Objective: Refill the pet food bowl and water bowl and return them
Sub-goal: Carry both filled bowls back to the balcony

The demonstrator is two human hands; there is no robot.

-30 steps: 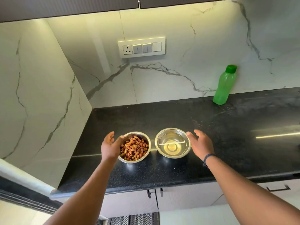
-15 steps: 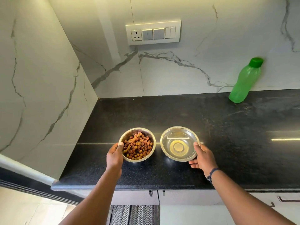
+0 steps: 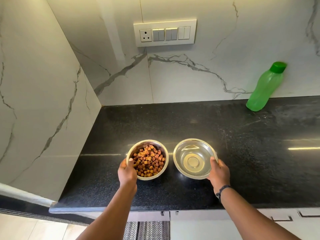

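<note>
Two steel bowls – left hand (image 3: 127,174) grips kibble bowl (image 3: 147,159), right hand (image 3: 218,172) grips water bowl (image 3: 194,158)

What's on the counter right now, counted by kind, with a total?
Steel bowls: 2, the food bowl held by the left hand and the water bowl held by the right hand.
Green bottles: 1, the green bottle at the back wall.
Total: 3.

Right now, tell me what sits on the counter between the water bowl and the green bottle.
Nothing: the head view shows only bare black counter between the water bowl and the green bottle.
</note>
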